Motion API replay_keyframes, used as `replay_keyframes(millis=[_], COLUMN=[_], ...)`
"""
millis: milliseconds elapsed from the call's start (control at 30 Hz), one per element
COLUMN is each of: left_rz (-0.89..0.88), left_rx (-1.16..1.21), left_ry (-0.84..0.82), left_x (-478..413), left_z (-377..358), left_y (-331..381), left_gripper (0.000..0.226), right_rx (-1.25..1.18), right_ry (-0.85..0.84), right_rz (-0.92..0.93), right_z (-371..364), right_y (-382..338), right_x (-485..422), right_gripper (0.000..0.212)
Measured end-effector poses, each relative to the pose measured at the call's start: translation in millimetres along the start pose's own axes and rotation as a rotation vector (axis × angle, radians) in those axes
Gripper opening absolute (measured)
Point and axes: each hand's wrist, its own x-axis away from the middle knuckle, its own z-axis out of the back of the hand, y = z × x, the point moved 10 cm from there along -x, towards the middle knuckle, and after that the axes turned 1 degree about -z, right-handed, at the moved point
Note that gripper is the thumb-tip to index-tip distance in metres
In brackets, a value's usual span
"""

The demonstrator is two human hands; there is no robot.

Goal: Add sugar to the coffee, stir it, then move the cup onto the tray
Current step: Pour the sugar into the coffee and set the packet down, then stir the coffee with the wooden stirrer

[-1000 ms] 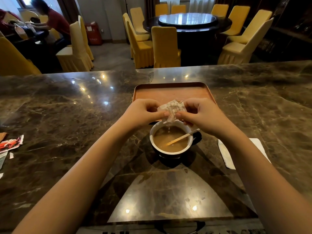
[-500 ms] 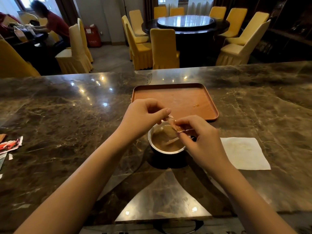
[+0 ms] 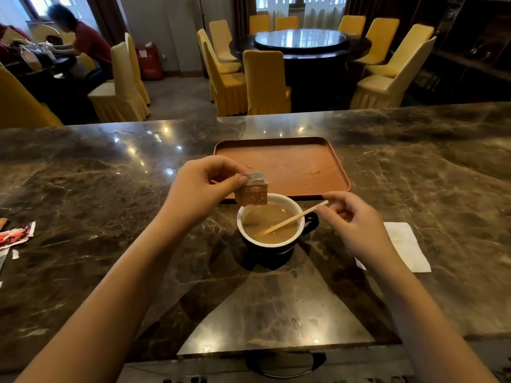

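A dark brown marble counter fills the lower view, glossy, with pale veins and spots of reflected light. On it, toward the far edge, lies a rectangular orange-brown tray with a low raised rim; a few small crumbs or drops sit on its floor. A white paper napkin lies flat on the counter to the right, partly covered by the right forearm. At the far left edge lies a torn red and white wrapper.

Just in front of the tray's near rim stands the coffee cup — dark outside, white inside, filled with milky brown coffee, its handle pointing right. It rests on the counter, not on the tray.

The left hand hovers above the cup's far-left rim, its fingers pinched on the top of a small sugar packet, which hangs with its torn mouth down over the coffee. Whether sugar is falling cannot be made out.

The right hand sits just right of the cup, fingers curled and nearly closed around the upper end of a thin wooden stir stick — the stick slants down to the left, its lower end in the coffee.
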Motion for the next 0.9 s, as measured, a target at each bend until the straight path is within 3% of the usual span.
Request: replay_keyframes(millis=[233,467,533,733,900], left_rz=[0.082,0.525,0.553,0.335,0.241], left_rx=[0.234,0.231,0.142,-0.320,-0.697], left_ry=[0.092,0.070,0.093,0.125,0.118], left_x=[2.7,34.9,41.4,29.4,30.9], left_z=[30.9,24.1,20.4,22.0,28.6], left_y=[-27.4,-129.3,-145.2,-145.1,-153.3], left_gripper=[0.010,0.008,0.008,0.004,0.040], right_rx=[-0.163,-0.166,-0.091,0.100,0.147], right_ry=[-0.099,-0.282,-0.281,-0.181,-0.049], right_rz=[0.012,0.112,0.173,0.308,0.369], right_z=[-17.1,-39.6,-39.7,-22.8,-13.6], right_y=[-15.1,-49.4,-56.3,-65.2,-62.9], right_x=[-8.0,-2.3,0.6,5.8,3.0], right_gripper=[0.005,0.017,0.019,0.021,0.016])
